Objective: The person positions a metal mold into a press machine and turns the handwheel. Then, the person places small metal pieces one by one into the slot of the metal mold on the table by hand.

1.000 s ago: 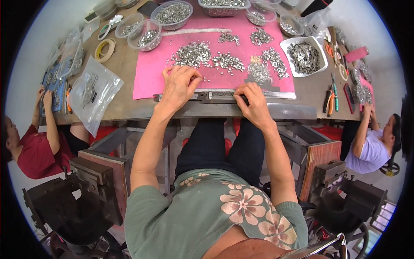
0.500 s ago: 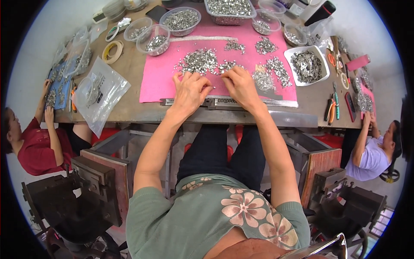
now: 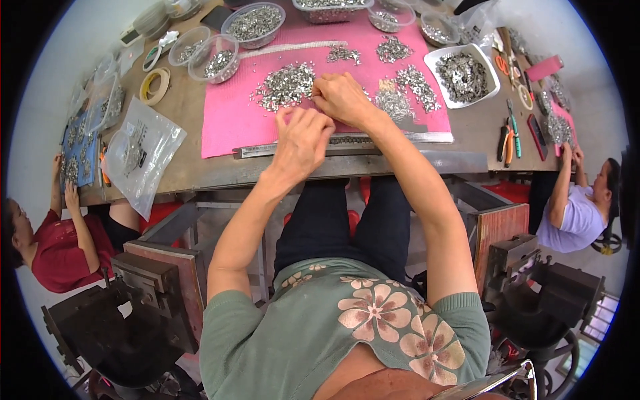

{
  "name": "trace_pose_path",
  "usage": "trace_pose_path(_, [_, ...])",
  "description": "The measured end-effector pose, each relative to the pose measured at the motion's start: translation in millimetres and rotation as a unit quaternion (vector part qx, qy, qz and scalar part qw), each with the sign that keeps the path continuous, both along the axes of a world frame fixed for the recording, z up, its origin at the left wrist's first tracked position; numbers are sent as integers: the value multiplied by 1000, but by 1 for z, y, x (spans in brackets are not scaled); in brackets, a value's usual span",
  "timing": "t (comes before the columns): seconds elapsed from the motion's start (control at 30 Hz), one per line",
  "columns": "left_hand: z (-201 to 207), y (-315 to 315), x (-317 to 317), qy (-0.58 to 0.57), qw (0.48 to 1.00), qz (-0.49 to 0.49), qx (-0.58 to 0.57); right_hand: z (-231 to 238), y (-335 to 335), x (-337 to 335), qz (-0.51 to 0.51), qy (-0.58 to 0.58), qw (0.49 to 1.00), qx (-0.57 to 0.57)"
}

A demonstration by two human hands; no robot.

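While both hands meet over the pink mat [image 3: 233, 127] on the counter [image 3: 193, 167], the left hand [image 3: 303, 137] pinches its fingertips together on something too small to tell, and the right hand [image 3: 343, 99] curls closed beside the pile of small metal pieces [image 3: 283, 85].

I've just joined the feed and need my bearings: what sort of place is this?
Probably a small assembly workshop for metal hardware. Heaps of small metal parts lie on a pink mat on a shared workbench, bowls hold more, pliers lie to the right, and two other people work at the bench ends.
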State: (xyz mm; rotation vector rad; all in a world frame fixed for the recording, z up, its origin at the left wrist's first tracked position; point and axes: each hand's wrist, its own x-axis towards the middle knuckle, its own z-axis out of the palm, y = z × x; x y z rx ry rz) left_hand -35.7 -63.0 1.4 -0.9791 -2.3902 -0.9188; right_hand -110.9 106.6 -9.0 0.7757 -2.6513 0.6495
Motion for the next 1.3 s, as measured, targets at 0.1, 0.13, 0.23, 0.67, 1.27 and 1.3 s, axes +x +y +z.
trace_pose_path(0.1, [-6, 17, 11, 4, 999, -36, 19, 3, 10, 8, 28, 24, 998, -60])
trace_pose_path(0.13, [-7, 22, 13, 9, 999, -39, 17, 8, 16, 16, 27, 23, 998, -59])
trace_pose_path(0.23, [-12, 30, 15, 20, 999, -48, 10, 19, 33, 54, -31, -23, 985, -166])
trace_pose_path(0.67, [-5, 9, 12, -46, 997, -33, 44, -3, 50, 137, -147, 17, 965, -216])
trace_pose_path(1.27, [-6, -1, 22, -70, 997, 19, -14, -11, 47, 138, -157, 51, 970, -181])
trace_pose_path(1.3, [-6, -3, 23, -74, 997, 18, 18, -10, 49, 141, -154, 56, 970, -182])
